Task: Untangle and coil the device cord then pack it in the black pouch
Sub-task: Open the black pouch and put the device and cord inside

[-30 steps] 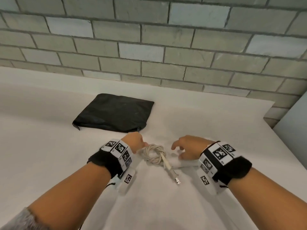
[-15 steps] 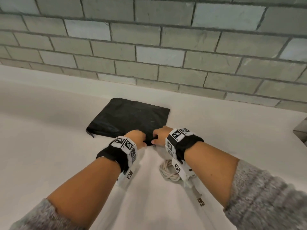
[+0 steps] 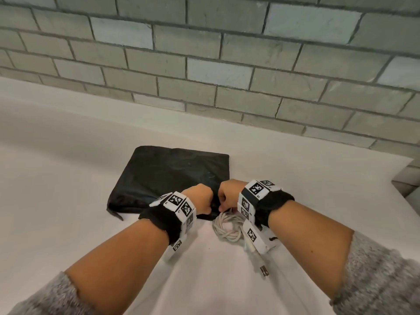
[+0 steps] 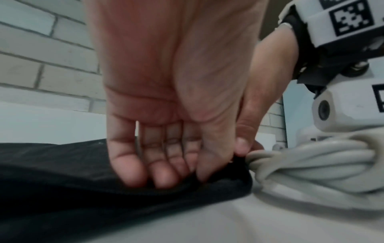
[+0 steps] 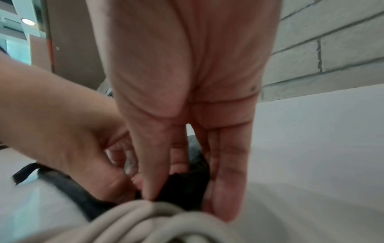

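Your left hand (image 3: pixel 200 198) and right hand (image 3: pixel 228 194) both pinch the near right corner of the black pouch (image 3: pixel 168 178), which lies flat and stretches away to the left of your knuckles. The coiled cord (image 3: pixel 227 228) sits on the white table (image 3: pixel 68 201) touching that corner, under your right wrist, its plug (image 3: pixel 263 270) trailing toward you. Bare tabletop spreads on both sides; the brick wall (image 3: pixel 204 53) rises beyond the pouch's far edge.

Our left hand (image 3: pixel 200 197) and right hand (image 3: pixel 229 193): bare; each wrist carries a black band (image 3: pixel 276 206) ringed with white blocks bearing black-and-white square markers (image 3: pixel 258 188); grey flecked knit sleeves (image 3: pixel 384 276), pushed up.
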